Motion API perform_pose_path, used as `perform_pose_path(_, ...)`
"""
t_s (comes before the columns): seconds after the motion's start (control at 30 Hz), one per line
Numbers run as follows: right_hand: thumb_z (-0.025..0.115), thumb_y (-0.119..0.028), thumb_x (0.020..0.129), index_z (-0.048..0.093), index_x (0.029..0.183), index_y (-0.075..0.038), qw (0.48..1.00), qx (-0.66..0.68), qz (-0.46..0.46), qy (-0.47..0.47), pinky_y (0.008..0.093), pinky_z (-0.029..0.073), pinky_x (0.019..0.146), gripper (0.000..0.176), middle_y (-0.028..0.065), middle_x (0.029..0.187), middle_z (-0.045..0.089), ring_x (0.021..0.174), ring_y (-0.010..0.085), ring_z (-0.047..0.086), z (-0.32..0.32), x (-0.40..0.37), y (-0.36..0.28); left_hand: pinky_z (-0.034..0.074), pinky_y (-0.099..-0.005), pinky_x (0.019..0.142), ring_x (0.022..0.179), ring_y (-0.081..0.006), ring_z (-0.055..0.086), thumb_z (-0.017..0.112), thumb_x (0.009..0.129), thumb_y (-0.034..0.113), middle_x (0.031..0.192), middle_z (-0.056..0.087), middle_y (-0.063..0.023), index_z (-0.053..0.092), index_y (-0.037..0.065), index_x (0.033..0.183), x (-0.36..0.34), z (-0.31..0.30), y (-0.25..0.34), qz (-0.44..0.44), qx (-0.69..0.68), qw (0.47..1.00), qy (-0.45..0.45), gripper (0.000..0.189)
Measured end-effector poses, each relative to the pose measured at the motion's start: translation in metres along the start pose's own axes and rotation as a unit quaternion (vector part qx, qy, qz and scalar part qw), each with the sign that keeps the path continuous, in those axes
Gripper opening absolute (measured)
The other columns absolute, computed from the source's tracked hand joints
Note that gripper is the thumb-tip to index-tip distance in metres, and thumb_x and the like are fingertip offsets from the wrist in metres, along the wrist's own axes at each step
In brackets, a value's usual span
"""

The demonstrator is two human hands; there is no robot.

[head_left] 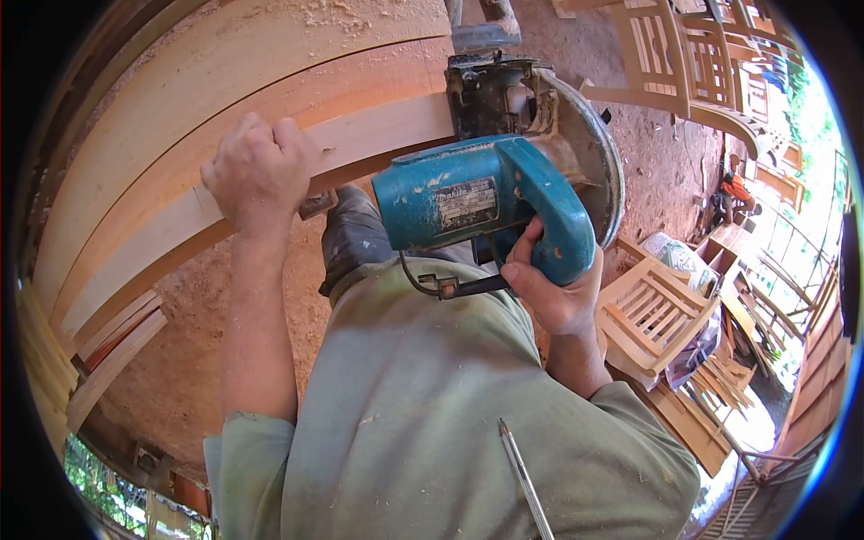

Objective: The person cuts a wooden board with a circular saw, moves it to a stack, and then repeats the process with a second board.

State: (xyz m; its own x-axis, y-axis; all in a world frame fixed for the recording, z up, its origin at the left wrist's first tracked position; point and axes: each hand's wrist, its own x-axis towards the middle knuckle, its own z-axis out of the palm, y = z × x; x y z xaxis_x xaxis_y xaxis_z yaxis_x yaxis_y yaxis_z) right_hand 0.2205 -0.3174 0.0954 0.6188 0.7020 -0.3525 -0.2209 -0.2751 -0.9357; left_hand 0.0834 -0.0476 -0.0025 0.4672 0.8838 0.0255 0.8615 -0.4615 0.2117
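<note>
My right hand (560, 292) is wrapped around the rear handle of a teal circular saw (463, 200). Its black power cord (477, 286) trails beside my fingers. The saw's metal base and guard (576, 144) sit at the right end of a pale, narrow wooden board (387, 128); the blade itself is hidden. Closed in a fist, my left hand (258, 171) grips the same board further left, with its fingertips hidden from view. Wider planks (243, 76) lie alongside the board, with sawdust on the far one.
Wooden chairs (661, 54) stand at the upper right. A slatted wooden piece (652, 310) and offcuts (720, 382) lie at the right. A person in orange (738, 191) sits further off. Reddish dirt (198, 351) covers the ground. A pen (525, 477) hangs on my shirt.
</note>
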Motion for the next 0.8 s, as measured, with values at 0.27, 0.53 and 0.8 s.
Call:
perform_pose_path(0.27,0.075,0.006,0.075,0.052,0.114,0.003,1.000,-0.017,-0.004,0.002,0.0255,0.046,0.065,0.045,0.0057,0.076,0.060,0.068,0.0111,0.055,-0.0024,-0.0004,0.0044,0.043,-0.0483,0.080,0.084,-0.0362,0.064,0.048,0.087,0.027,0.083,0.067,-0.0163,0.060,0.004,0.073,0.0001,-0.0013,0.0004,0.001,0.000,1.000,-0.006,0.029)
perform_pose_path(0.53,0.074,0.006,0.077,0.054,0.108,0.002,1.000,-0.009,-0.006,-0.001,0.0221,0.043,0.062,0.037,0.0016,0.076,0.059,0.069,0.0062,0.053,0.0003,0.0033,-0.0005,0.043,-0.0488,0.080,0.085,-0.0363,0.064,0.049,0.087,0.026,0.084,0.067,-0.0163,0.061,0.004,0.073,0.0008,-0.0009,0.0005,-0.002,0.001,1.000,-0.003,0.029)
perform_pose_path(0.8,0.073,0.007,0.077,0.053,0.108,0.002,1.000,0.011,0.000,0.004,0.0223,0.042,0.061,0.037,0.0018,0.075,0.059,0.068,0.0065,0.053,0.0011,0.0029,0.0007,0.043,-0.0478,0.080,0.084,-0.0350,0.064,0.049,0.086,0.026,0.084,0.067,-0.0142,0.063,0.004,0.073,-0.0002,-0.0035,0.0020,-0.005,-0.006,1.000,-0.007,0.029)
